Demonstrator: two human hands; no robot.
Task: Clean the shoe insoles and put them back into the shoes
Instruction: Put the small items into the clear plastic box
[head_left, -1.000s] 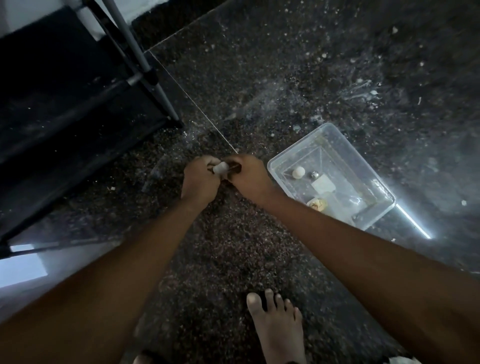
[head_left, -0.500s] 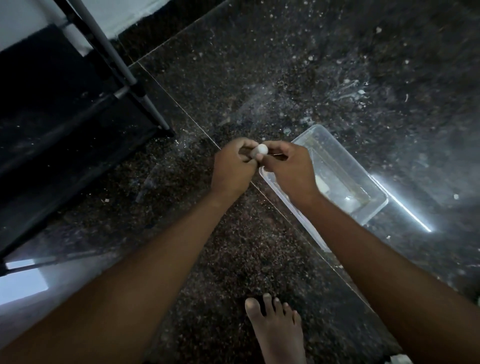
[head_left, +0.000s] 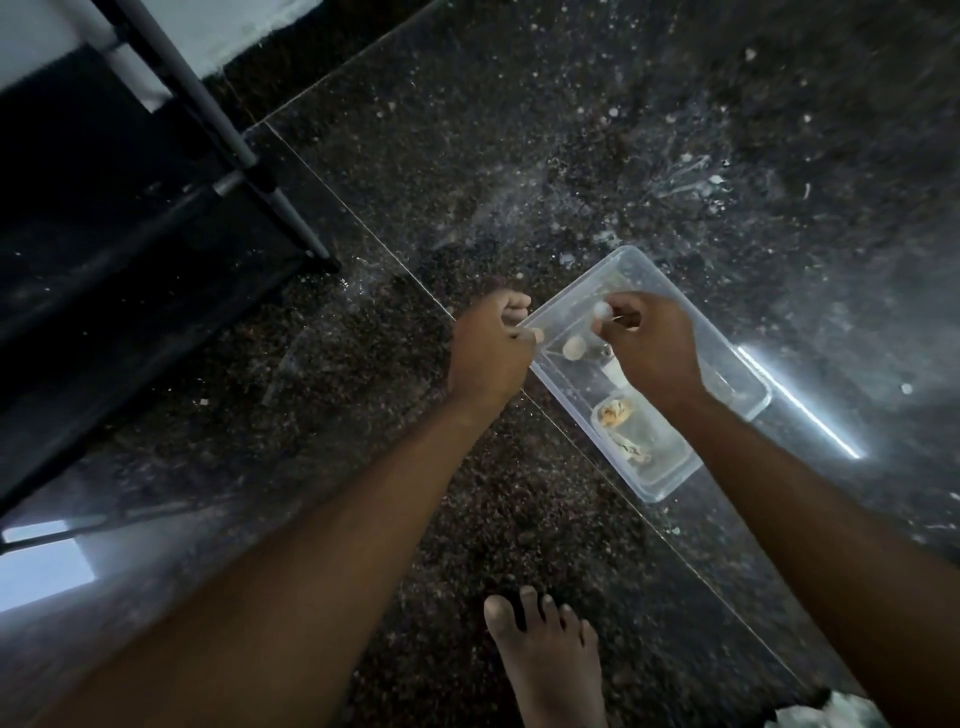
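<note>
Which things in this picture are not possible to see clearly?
Head view only:
- Left hand: its curled fingers hide whether it holds anything.
- White piece in the right hand: too small to identify.
- Pale object: cut off by the bottom edge.
- Shoes, insoles: not in view.

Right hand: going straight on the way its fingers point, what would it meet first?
Likely the pale ball in the clear tub, just past the right hand; depth unclear, so possibly the left hand instead.

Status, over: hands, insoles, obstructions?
Right hand pinches small white ball over clear box. Left hand curled at box corner, grip unclear. No insoles or shoes in view. Nothing blocks the hands.
</note>
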